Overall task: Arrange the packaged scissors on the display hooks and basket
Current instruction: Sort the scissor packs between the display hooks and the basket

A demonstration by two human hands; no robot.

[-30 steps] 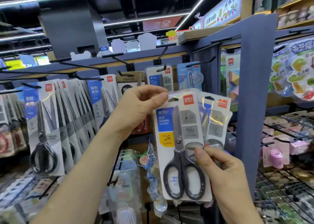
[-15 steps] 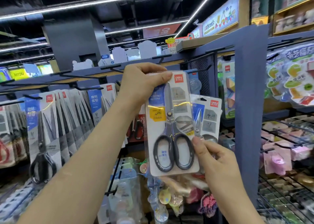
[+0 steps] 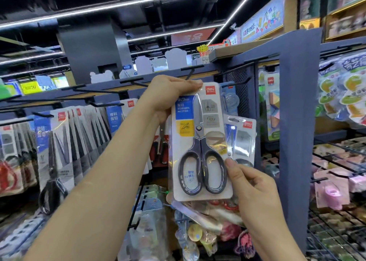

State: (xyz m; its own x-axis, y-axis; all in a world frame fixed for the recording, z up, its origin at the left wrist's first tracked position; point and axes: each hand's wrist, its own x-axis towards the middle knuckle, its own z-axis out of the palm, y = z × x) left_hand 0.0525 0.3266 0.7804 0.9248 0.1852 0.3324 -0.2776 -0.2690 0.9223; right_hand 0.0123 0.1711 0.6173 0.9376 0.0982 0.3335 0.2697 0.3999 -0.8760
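Your left hand (image 3: 170, 98) pinches the top edge of the pack of scissors (image 3: 200, 142). The thumb is on the front and the other fingers are behind the card. The pack is upright in the air in front of the display, and its top is just below a black hook (image 3: 191, 70) that sticks out from the blue rail.

Your right hand (image 3: 255, 189) is lower. Its thumb lies at the lower right edge of this pack, and its fingers are curled behind a second pack (image 3: 240, 140), a smaller one, which stands just behind and to the right. I judge that this hand grips the second pack by its bottom end, but how the fingers lie behind it I cannot see.

The pack should be light and flat, a stiff card under a clear plastic cover. The plastic is shiny, so it may slip under a loose thumb. The handles of the scissors sit low, so the pack will probably hang straight when you hold it at the top.

Your thumb hides the hanging hole, I think. Take the card beside the hole, not over it, and steady the bottom edge. At the left, a row of hanging packs (image 3: 65, 142) shows how it should sit.
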